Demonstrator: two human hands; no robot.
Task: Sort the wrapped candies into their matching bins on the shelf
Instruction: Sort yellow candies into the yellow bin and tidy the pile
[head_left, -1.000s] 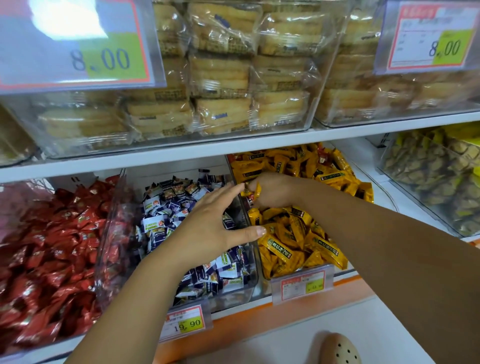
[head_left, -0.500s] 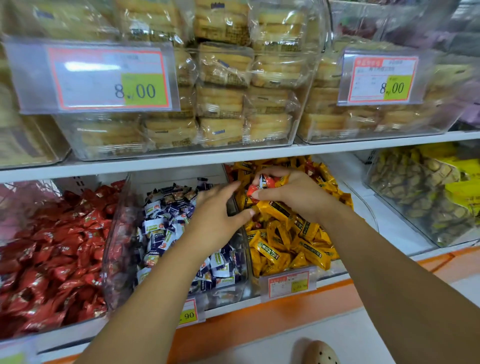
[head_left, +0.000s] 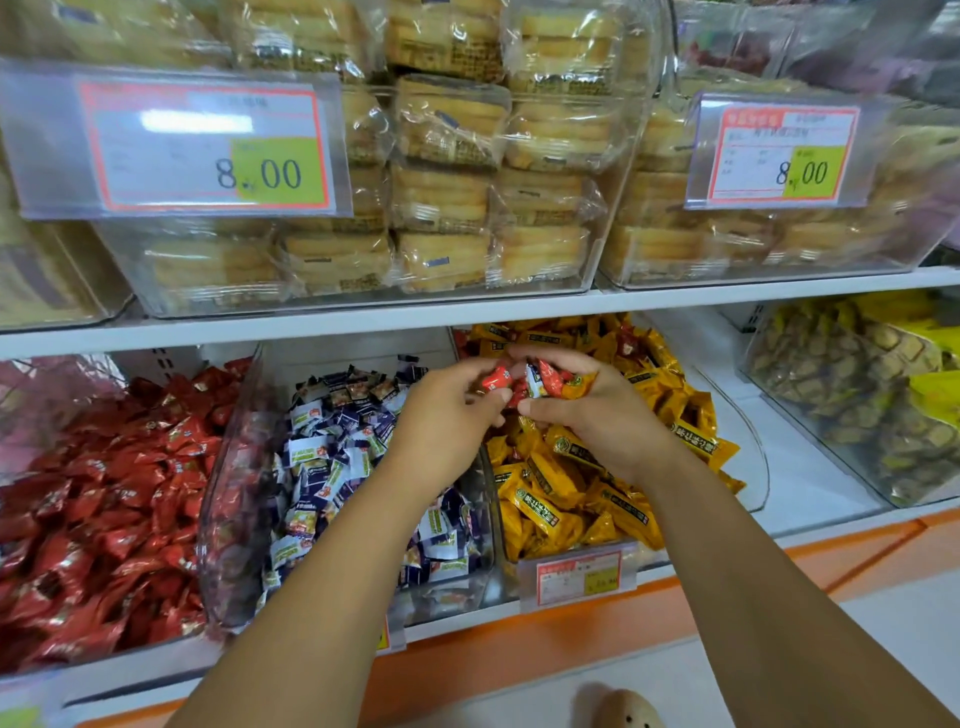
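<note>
Above the yellow-candy bin (head_left: 756, 467), a clutch of mixed wrapped candies (head_left: 550, 382) sits in the curled fingers of the right hand (head_left: 592, 421). The left hand (head_left: 447, 421) meets it, pinching one red candy (head_left: 496, 378) from the clutch. Heaps of blue-and-white candies (head_left: 332, 457) and red candies (head_left: 104, 519) lie to the left.

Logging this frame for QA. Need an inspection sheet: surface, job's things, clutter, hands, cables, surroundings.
Surface: white shelf, clear bins side by side.
Job's things: red candies, blue-white candies, yellow candies, one bin each.
Clutter: red strays among the yellow, at the back.
Hands: left hand pinches a red candy; right hand holds mixed candies over the yellow candies.
Cables: nothing seen.
Surroundings: wrapped cakes above, price tag 8.00, pineapple-print packs right, shoe below.
</note>
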